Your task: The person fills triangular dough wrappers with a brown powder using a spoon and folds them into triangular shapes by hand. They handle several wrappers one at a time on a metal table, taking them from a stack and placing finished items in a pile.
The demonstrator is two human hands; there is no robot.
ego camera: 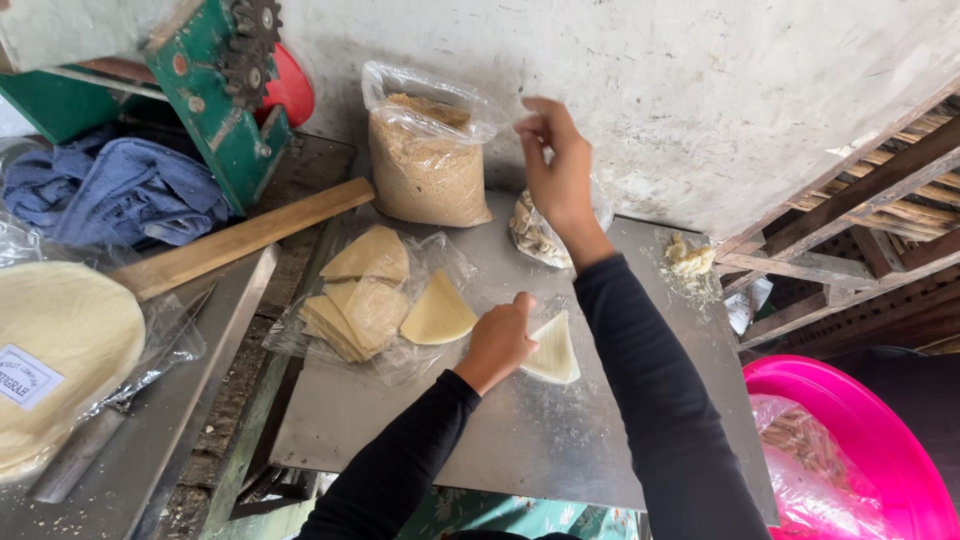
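1. We keep the left hand (497,340) pressed flat on the triangular wrapper (553,350) near the middle of the steel tray (520,440), fingers closed over its left corner so it does not slide.
2. We raise the right hand (556,165) above the small bag of filling (535,232) at the tray's far edge; its fingertips are pinched together, though whether they carry anything we cannot tell.
3. We should judge a small pinch best, placed at the wrapper's centre.
4. The spare wrappers (368,300) stay on their plastic at the left edge.
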